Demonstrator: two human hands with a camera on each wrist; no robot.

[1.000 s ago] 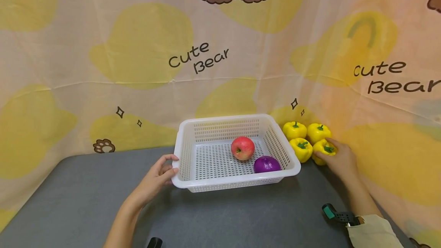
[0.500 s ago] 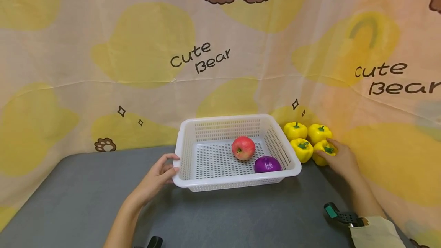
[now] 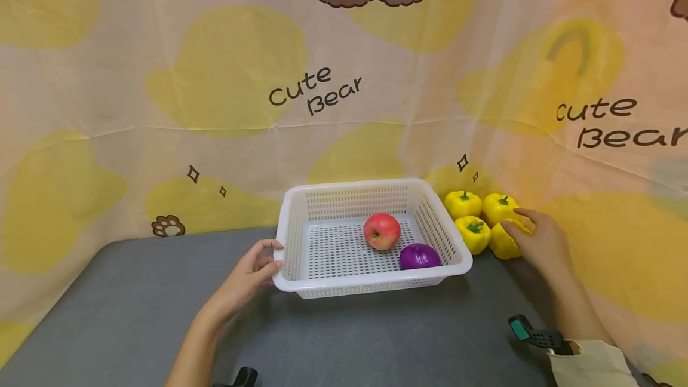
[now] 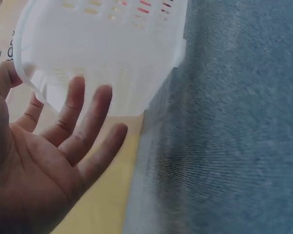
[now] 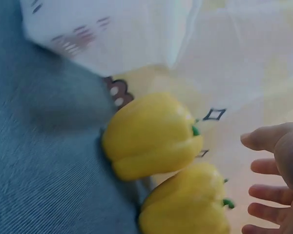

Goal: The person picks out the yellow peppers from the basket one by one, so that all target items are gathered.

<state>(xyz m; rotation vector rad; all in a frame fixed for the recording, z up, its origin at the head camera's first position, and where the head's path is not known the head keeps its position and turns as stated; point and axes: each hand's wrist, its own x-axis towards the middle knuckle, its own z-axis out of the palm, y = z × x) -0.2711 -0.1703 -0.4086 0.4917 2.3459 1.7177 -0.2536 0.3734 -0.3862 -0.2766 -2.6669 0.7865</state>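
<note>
In the head view, my left hand [image 3: 248, 275] holds the left rim of a white plastic basket [image 3: 371, 282]. The left wrist view shows thumb and forefinger at the rim, the other fingers spread beside the basket wall [image 4: 107, 53]. A red apple [image 3: 382, 231] and a purple onion [image 3: 420, 256] lie inside the basket. Several yellow bell peppers stand against its right side, two by two. Over the front right bell pepper [image 3: 504, 245] hovers my right hand [image 3: 543, 240], fingers parted and holding nothing. Its fingers [image 5: 271, 194] appear apart from the bell peppers [image 5: 154, 136] in the right wrist view.
A grey tabletop [image 3: 344, 339] extends in front of the basket and to its left. Printed cloth [image 3: 215, 106] hangs close behind the basket and along the right, near the bell peppers. A dark strapped device [image 3: 537, 336] is on my right wrist.
My right hand has let go of the front right bell pepper and risen slightly, its fingers opening. The left hand keeps its hold on the basket. The view has shifted a little.
</note>
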